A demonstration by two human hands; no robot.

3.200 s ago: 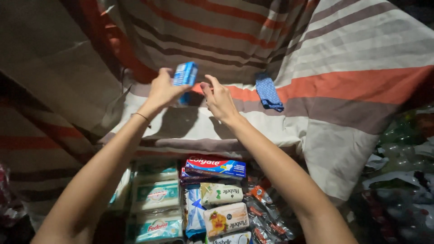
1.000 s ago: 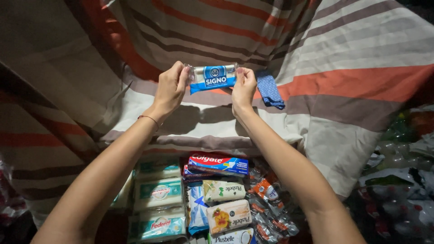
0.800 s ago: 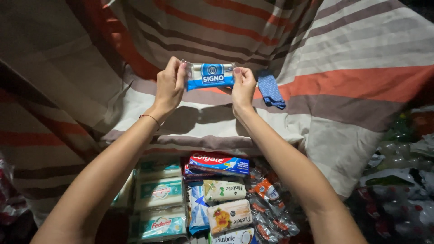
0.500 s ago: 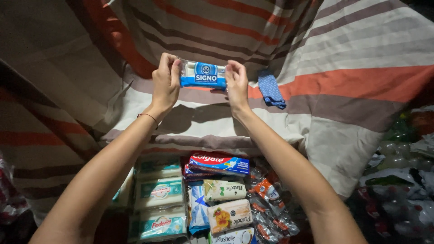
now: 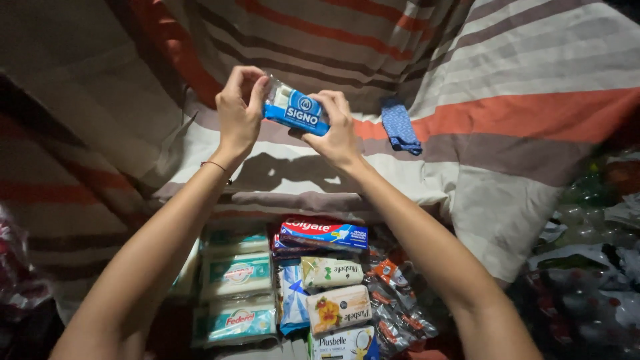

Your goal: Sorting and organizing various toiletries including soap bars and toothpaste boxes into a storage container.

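While the striped sheet (image 5: pixel 520 100) on the bed spread behind everything and the stock of soaps and a toothpaste box (image 5: pixel 323 233) lay sorted in rows below my arms, I held one blue-and-white wrapped bar (image 5: pixel 293 110) up over the sheet, tilted, its left end higher. That bar was out of the rows and not yet set down anywhere; the other packs sat untouched. My left hand (image 5: pixel 239 107) pinched its clear crimped end, my right hand (image 5: pixel 337 127) gripped the lower right end. Wrapper looked glossy, sealed, blue band with a round emblem. A small blue cloth (image 5: pixel 400 125) lay just right of it.
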